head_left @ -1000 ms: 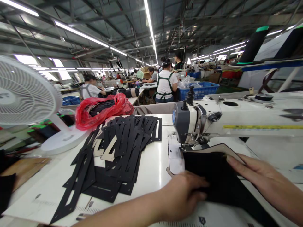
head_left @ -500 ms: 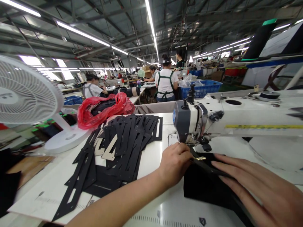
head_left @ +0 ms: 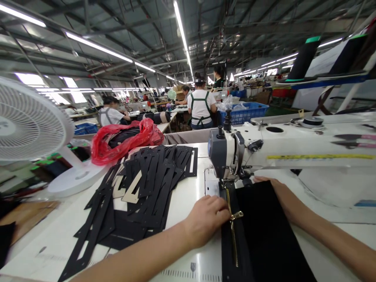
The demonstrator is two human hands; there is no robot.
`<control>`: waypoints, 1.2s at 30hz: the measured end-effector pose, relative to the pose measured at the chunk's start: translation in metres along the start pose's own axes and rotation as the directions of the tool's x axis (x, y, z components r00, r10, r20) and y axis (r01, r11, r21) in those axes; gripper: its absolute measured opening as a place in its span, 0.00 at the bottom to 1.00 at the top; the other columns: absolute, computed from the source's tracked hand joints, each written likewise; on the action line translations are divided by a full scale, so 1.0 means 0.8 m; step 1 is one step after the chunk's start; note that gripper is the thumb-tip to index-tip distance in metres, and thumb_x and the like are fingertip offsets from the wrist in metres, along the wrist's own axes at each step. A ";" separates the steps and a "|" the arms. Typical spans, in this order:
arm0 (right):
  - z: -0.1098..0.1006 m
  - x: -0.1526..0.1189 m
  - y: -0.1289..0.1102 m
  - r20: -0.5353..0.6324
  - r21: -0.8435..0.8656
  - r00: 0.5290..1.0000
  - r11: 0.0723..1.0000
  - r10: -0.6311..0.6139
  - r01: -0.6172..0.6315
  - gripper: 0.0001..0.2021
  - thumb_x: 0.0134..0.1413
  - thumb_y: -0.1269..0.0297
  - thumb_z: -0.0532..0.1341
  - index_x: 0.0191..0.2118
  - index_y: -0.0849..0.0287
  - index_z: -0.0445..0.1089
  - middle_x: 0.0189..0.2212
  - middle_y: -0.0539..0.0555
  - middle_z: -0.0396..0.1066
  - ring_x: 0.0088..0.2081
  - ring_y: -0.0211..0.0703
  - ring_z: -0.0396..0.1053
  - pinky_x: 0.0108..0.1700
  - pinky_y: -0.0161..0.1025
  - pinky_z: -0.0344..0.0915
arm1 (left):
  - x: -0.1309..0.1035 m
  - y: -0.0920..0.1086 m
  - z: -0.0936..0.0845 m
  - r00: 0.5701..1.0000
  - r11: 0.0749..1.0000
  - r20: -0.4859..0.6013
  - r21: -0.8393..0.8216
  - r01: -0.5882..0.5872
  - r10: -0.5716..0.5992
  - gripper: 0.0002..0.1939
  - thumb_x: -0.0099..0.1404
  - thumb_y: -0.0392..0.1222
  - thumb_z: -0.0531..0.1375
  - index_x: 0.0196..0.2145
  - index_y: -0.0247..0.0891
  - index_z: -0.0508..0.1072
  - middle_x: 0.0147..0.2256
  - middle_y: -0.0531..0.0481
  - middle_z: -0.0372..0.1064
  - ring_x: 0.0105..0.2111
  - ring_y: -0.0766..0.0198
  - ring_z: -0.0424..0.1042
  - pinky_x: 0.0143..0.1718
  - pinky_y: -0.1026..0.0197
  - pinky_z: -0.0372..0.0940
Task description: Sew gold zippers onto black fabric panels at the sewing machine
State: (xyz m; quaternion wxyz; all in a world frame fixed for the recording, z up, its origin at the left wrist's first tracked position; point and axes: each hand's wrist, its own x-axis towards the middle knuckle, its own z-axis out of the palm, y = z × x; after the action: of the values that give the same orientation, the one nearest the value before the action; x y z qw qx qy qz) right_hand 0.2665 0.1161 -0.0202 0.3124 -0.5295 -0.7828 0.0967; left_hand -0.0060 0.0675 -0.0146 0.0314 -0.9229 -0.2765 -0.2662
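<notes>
Shows zipper (head_left: 234, 239) just right of left hand (head_left: 207, 219), long axis running from sewing machine (head_left: 232, 154) toward the body; gold-coloured metal teeth, dark tape. Sets hands apart: left clamped on zipper beside metal pull (head_left: 237, 215); right hand (head_left: 286, 196) at far outer edge of black matte panel (head_left: 264, 231), grip cannot be told. Differs from earlier frame: panel opened flat, not bunched. Includes, left of left hand, flat slotted pieces (head_left: 149, 176).
</notes>
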 end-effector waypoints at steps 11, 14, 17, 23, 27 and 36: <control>-0.001 0.007 0.001 0.087 0.164 0.959 0.946 0.269 -0.280 0.22 0.46 0.46 0.54 0.40 0.55 0.72 0.41 0.54 0.74 0.44 0.53 0.70 0.49 0.49 0.63 | -0.005 -0.016 0.009 0.976 0.960 -0.015 -0.187 0.209 -0.215 0.12 0.66 0.30 0.51 0.44 0.38 0.71 0.44 0.47 0.70 0.40 0.59 0.66 0.41 0.54 0.63; 0.003 0.006 0.002 0.075 0.150 0.951 0.940 0.299 -0.307 0.22 0.44 0.46 0.54 0.39 0.54 0.72 0.40 0.54 0.73 0.43 0.54 0.69 0.48 0.51 0.62 | 0.004 -0.019 0.014 0.982 0.967 -0.034 -0.183 0.179 -0.188 0.11 0.67 0.31 0.51 0.43 0.38 0.71 0.44 0.48 0.71 0.41 0.59 0.66 0.41 0.55 0.63; 0.006 0.005 0.002 0.058 0.129 0.945 0.937 0.321 -0.326 0.22 0.42 0.45 0.55 0.38 0.54 0.71 0.40 0.54 0.73 0.43 0.55 0.68 0.49 0.51 0.61 | 0.010 -0.014 0.016 0.985 0.983 0.037 -0.078 0.168 -0.166 0.08 0.64 0.31 0.53 0.38 0.36 0.71 0.40 0.47 0.71 0.43 0.58 0.64 0.40 0.56 0.62; -0.003 0.007 0.010 0.067 0.105 0.928 0.922 0.367 -0.372 0.24 0.47 0.45 0.49 0.41 0.56 0.70 0.40 0.56 0.73 0.44 0.54 0.68 0.50 0.50 0.59 | 0.015 -0.007 0.017 0.962 0.974 0.210 0.181 0.136 -0.173 0.03 0.62 0.31 0.57 0.30 0.36 0.69 0.34 0.48 0.69 0.41 0.57 0.63 0.40 0.55 0.60; -0.015 0.018 0.024 0.192 0.100 0.901 0.906 0.389 -0.412 0.23 0.47 0.49 0.49 0.37 0.60 0.70 0.29 0.57 0.74 0.27 0.48 0.70 0.34 0.45 0.65 | 0.014 -0.005 0.014 0.958 0.968 0.219 0.208 0.141 -0.186 0.05 0.61 0.30 0.58 0.28 0.35 0.68 0.34 0.48 0.68 0.41 0.57 0.63 0.39 0.55 0.60; -0.020 0.033 0.027 0.403 0.122 0.880 0.938 0.252 -0.325 0.17 0.40 0.48 0.57 0.24 0.57 0.72 0.22 0.53 0.72 0.25 0.44 0.69 0.28 0.39 0.63 | 0.022 -0.005 0.009 0.959 0.967 0.226 0.224 0.117 -0.169 0.04 0.60 0.29 0.56 0.30 0.35 0.67 0.33 0.47 0.67 0.35 0.57 0.62 0.35 0.54 0.60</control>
State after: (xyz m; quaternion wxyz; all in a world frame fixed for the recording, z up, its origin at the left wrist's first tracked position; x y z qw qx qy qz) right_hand 0.2861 0.1459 -0.0082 0.1843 -0.5800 -0.7277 0.3164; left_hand 0.0075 0.0812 -0.0125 0.0744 -0.9176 -0.3709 -0.1222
